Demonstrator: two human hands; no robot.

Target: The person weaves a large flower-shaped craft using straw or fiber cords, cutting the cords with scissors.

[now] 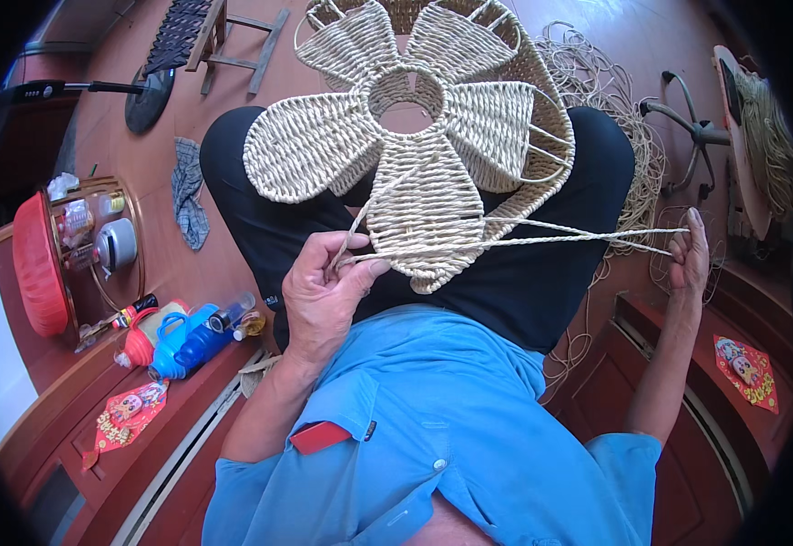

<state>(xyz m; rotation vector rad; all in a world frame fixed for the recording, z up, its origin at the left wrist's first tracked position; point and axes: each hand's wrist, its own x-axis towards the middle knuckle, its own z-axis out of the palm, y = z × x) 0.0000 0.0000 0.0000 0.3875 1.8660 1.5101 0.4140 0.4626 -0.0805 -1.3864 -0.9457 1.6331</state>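
Across my knees rests a flower-shaped piece woven from pale twisted cord (424, 196), with several petals around a round central hole. Some petals at the right show bare frame wires without weaving. At the nearest petal's left edge, my left hand (319, 296) pinches the cord between thumb and fingers. My right hand (691, 253) is held far out to the right, its fingers curled around the looped working cord (569, 237). Two strands stretch taut across the petal between my hands. The cord inside my right fingers is partly hidden.
Loose cord (610, 118) lies heaped on the floor at the right, beside a dark chair base (688, 127). A wooden stool (242, 50) stands at the far left. Bottles and a blue jug (178, 341) are at the left, near a red-rimmed round stand (41, 264).
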